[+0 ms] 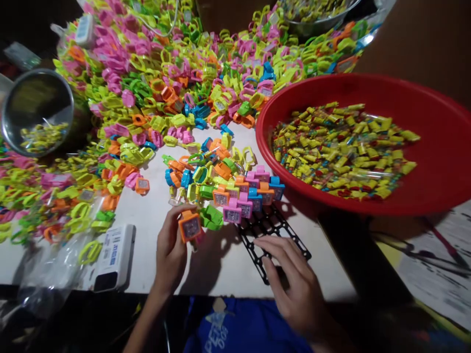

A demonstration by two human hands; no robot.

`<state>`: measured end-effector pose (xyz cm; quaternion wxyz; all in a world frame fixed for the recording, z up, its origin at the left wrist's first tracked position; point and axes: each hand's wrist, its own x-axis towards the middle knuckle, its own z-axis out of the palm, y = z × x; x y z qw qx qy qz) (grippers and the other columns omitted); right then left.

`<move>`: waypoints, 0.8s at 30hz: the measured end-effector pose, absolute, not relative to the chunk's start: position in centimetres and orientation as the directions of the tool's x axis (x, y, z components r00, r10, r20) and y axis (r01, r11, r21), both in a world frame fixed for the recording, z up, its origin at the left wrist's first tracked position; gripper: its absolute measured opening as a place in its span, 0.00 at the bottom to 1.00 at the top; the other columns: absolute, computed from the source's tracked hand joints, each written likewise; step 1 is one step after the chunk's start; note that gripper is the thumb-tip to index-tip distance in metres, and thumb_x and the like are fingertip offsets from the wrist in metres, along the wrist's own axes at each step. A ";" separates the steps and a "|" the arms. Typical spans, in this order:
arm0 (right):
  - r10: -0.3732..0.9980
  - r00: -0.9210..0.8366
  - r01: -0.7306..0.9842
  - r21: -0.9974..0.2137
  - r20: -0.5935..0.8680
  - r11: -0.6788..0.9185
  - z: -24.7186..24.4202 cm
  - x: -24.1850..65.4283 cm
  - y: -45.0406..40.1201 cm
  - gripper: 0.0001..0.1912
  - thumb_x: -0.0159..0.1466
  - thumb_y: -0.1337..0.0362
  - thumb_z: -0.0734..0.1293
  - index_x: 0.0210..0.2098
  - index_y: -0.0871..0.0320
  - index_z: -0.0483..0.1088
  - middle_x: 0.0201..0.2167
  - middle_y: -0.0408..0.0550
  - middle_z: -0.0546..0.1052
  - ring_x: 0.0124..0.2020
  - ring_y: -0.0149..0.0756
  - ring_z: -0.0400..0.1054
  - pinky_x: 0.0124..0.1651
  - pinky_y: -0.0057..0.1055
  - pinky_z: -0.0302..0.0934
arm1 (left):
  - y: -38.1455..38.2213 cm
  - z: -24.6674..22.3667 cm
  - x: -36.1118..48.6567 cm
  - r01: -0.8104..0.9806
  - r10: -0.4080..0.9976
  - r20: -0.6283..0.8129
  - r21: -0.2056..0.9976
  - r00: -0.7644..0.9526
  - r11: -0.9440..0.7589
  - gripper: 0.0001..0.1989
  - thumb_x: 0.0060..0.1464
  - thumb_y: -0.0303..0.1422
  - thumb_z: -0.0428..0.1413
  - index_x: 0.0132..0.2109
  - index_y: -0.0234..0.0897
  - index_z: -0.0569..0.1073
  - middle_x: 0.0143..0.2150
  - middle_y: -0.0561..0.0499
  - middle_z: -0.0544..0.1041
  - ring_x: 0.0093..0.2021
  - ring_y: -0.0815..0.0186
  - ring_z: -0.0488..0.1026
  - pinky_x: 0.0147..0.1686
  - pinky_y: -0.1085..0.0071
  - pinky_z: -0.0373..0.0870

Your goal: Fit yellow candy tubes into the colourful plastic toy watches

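My left hand (171, 252) is closed around an orange toy watch (190, 227) with a square face, lifted just over the white table. To the right lies a black plastic grid rack (255, 252); toy watches in pink (232, 214), blue, orange and yellow stand in tight rows across its far part. My right hand (296, 284) is at the near right of the rack, fingers spread, holding nothing visible. Whether its fingertips touch the rack I cannot tell. A green toy watch (211, 218) lies beside the held one, and a loose heap of toy watches (222, 170) sits behind.
A large pile of toy watches (147, 93) covers the back and left. A red basin (434, 181) holds small yellow-wrapped pieces (331, 152). At left are a metal bowl (69, 105) and a white boxy device (114, 257). A dark flat object (362, 260) lies right.
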<state>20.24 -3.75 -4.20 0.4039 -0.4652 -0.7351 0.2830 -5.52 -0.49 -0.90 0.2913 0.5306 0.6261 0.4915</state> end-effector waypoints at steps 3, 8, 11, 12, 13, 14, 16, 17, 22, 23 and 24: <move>0.946 -0.289 0.351 -0.903 0.145 0.246 -2.9 18.2 -4.7 0.21 0.76 0.66 0.63 0.66 0.49 0.67 0.56 0.51 0.78 0.50 0.38 0.78 0.52 0.32 0.75 | -2.6 -0.8 -4.5 0.276 0.938 0.214 0.951 -0.272 -0.137 0.12 0.66 0.43 0.63 0.52 0.46 0.80 0.51 0.48 0.82 0.50 0.57 0.80 0.49 0.65 0.78; 0.928 -0.371 0.288 -0.954 -0.025 0.089 -2.1 15.0 -4.4 0.21 0.75 0.56 0.65 0.63 0.56 0.71 0.53 0.56 0.82 0.55 0.48 0.78 0.58 0.44 0.77 | -4.9 -1.2 -3.5 0.222 0.922 0.255 0.955 -0.291 -0.194 0.11 0.68 0.42 0.61 0.54 0.48 0.80 0.49 0.48 0.83 0.51 0.57 0.81 0.50 0.64 0.78; 0.923 -0.381 0.220 -0.965 0.050 0.143 -1.7 14.2 -3.7 0.24 0.75 0.62 0.64 0.69 0.51 0.68 0.63 0.53 0.79 0.66 0.47 0.72 0.68 0.46 0.70 | -5.9 -1.2 -3.4 0.208 0.961 0.181 0.969 -0.209 -0.137 0.11 0.67 0.43 0.61 0.53 0.50 0.81 0.46 0.51 0.84 0.45 0.61 0.82 0.45 0.69 0.79; 0.924 -0.372 0.203 -0.963 0.090 0.175 -1.7 14.1 -3.6 0.27 0.74 0.64 0.64 0.71 0.49 0.66 0.66 0.52 0.77 0.68 0.46 0.71 0.69 0.44 0.69 | -6.3 -1.2 -3.5 0.195 0.974 0.135 0.976 -0.181 -0.099 0.11 0.67 0.43 0.62 0.53 0.51 0.81 0.45 0.51 0.84 0.42 0.61 0.82 0.42 0.70 0.79; 0.923 -0.365 0.178 -0.963 0.126 0.202 -1.6 14.0 -3.5 0.30 0.73 0.66 0.65 0.73 0.48 0.64 0.67 0.52 0.76 0.68 0.45 0.71 0.69 0.42 0.69 | -6.6 -1.3 -3.5 0.176 0.983 0.089 0.982 -0.158 -0.061 0.12 0.66 0.44 0.62 0.53 0.51 0.81 0.44 0.52 0.84 0.39 0.62 0.81 0.39 0.71 0.79; 0.918 -0.363 0.139 -0.965 0.158 0.222 -1.6 13.9 -3.6 0.31 0.72 0.67 0.65 0.73 0.47 0.64 0.67 0.51 0.76 0.67 0.45 0.72 0.68 0.40 0.70 | -6.9 -1.3 -3.5 0.153 0.989 0.051 0.988 -0.136 -0.030 0.12 0.65 0.45 0.62 0.53 0.50 0.82 0.42 0.52 0.84 0.36 0.63 0.81 0.36 0.72 0.79; 0.917 -0.341 0.060 -0.969 0.206 0.240 -1.6 13.9 -4.0 0.25 0.72 0.66 0.66 0.67 0.48 0.71 0.61 0.51 0.79 0.61 0.44 0.77 0.60 0.35 0.75 | -7.3 -1.6 -3.7 0.103 0.996 0.029 0.994 -0.084 -0.020 0.12 0.64 0.43 0.64 0.52 0.49 0.82 0.40 0.52 0.84 0.33 0.63 0.80 0.32 0.72 0.77; 0.929 -0.298 0.052 -0.968 0.219 0.245 -1.8 14.0 -4.3 0.19 0.73 0.65 0.66 0.61 0.48 0.75 0.59 0.51 0.80 0.55 0.42 0.80 0.54 0.33 0.78 | -7.4 -1.7 -3.7 0.080 0.997 0.038 0.996 -0.068 -0.032 0.11 0.63 0.41 0.64 0.51 0.49 0.82 0.39 0.52 0.85 0.32 0.63 0.81 0.32 0.72 0.77; 0.982 -0.020 0.135 -0.973 0.187 0.188 -3.2 16.3 -5.5 0.17 0.74 0.45 0.68 0.41 0.49 0.80 0.43 0.51 0.85 0.36 0.43 0.82 0.41 0.40 0.81 | -5.5 -2.2 -4.5 -0.008 0.987 0.103 0.994 -0.123 -0.105 0.13 0.67 0.39 0.60 0.56 0.48 0.77 0.42 0.49 0.86 0.38 0.60 0.84 0.37 0.67 0.81; 0.989 -0.001 0.129 -0.981 0.149 0.147 -3.4 17.1 -5.4 0.19 0.73 0.42 0.68 0.38 0.49 0.78 0.39 0.50 0.85 0.35 0.44 0.82 0.39 0.42 0.82 | -4.8 -2.1 -4.7 0.015 0.982 0.117 0.993 -0.145 -0.117 0.13 0.67 0.38 0.60 0.57 0.47 0.76 0.43 0.48 0.86 0.40 0.59 0.85 0.39 0.65 0.82; 0.994 0.017 0.125 -0.987 0.105 0.102 -3.7 17.8 -5.2 0.19 0.72 0.42 0.69 0.37 0.49 0.76 0.37 0.50 0.85 0.32 0.44 0.82 0.34 0.40 0.81 | -4.2 -2.0 -4.8 0.052 0.977 0.144 0.989 -0.159 -0.137 0.13 0.66 0.36 0.60 0.57 0.46 0.76 0.45 0.48 0.86 0.43 0.57 0.85 0.44 0.62 0.83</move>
